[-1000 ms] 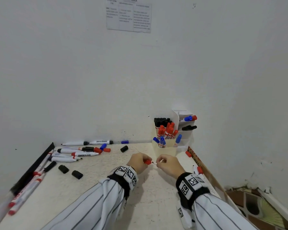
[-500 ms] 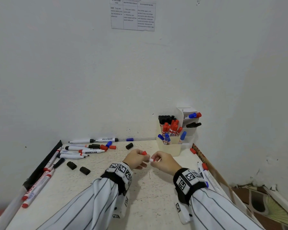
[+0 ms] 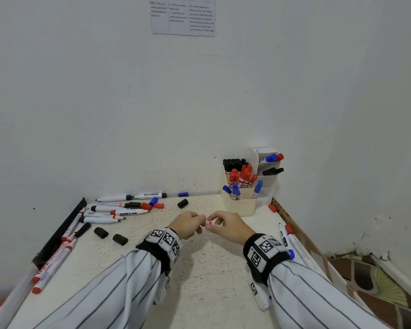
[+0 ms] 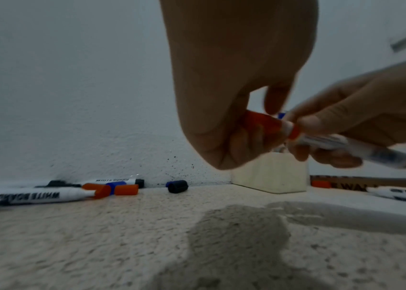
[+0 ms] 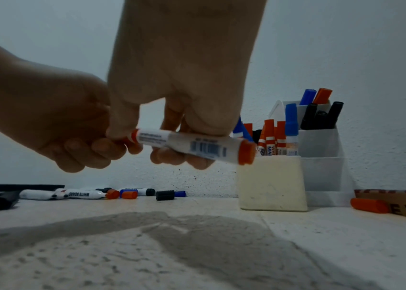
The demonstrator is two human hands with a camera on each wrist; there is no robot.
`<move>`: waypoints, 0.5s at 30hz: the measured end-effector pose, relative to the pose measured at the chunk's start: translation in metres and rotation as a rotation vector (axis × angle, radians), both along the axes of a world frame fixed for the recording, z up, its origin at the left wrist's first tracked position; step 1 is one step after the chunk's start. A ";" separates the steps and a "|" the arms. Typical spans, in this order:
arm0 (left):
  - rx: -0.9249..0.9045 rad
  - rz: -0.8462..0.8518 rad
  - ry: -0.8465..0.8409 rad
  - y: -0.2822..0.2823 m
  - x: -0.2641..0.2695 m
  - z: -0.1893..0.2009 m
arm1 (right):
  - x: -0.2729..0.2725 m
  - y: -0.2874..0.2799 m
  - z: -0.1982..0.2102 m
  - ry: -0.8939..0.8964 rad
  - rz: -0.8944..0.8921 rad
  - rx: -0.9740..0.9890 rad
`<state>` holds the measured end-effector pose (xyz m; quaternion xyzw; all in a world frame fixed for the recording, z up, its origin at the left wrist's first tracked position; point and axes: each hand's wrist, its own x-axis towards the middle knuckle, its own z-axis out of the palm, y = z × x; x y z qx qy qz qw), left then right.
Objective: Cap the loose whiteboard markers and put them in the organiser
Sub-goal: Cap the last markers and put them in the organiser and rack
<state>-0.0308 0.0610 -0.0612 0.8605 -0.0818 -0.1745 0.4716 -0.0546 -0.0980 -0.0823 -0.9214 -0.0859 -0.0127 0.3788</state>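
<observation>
My left hand [image 3: 195, 225] pinches a red cap [image 4: 261, 124], which sits over the tip of a red whiteboard marker [image 5: 189, 145]. My right hand [image 3: 217, 222] grips the marker's white barrel, held level above the table. A thin white band shows between the cap and the marker's red collar [image 4: 295, 131]. In the right wrist view, my left hand's fingers [image 5: 80, 149] hide the cap. The organiser [image 3: 240, 206] stands just beyond my hands against the wall, with several capped red, blue and black markers in it.
Several loose markers [image 3: 126, 212] and red, blue and black caps lie at the back left. Two black caps [image 3: 120, 239] lie nearer. Several markers [image 3: 55, 262] lie along the left edge, and others [image 3: 285, 236] at the right edge. A red cap [image 3: 272, 208] lies beside the organiser.
My hands have come together. The red cap, apart from the marker's tip a second ago, now sits over it.
</observation>
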 end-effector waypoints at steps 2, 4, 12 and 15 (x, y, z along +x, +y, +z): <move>0.123 0.018 -0.135 -0.001 -0.003 0.002 | 0.000 0.003 0.001 0.012 0.023 -0.053; 0.223 0.002 -0.250 -0.002 -0.003 0.000 | -0.001 0.005 0.002 0.021 0.039 -0.041; 0.487 -0.024 -0.358 0.000 -0.002 -0.011 | -0.006 0.012 0.004 -0.062 0.053 -0.254; 0.613 -0.088 -0.458 0.003 -0.006 -0.011 | -0.005 0.013 0.002 -0.119 0.080 -0.242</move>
